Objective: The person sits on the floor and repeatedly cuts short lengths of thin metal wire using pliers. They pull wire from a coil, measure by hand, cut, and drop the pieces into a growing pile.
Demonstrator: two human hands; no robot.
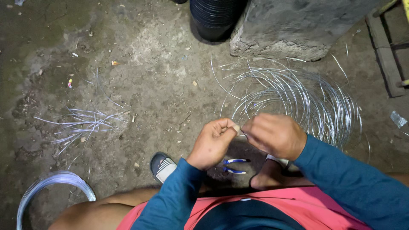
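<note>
Our left hand (211, 142) and right hand (275, 135) meet fingertip to fingertip, both curled closed, arms in blue sleeves.

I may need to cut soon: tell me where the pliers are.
In the head view, the blue-handled pliers lie on the ground between the person's feet, just below the left hand.

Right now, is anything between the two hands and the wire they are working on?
Nothing visible. The left hand and right hand meet on the wire, which leads from the loose coil behind them. The pliers lie on the ground below, out of the way.
</note>
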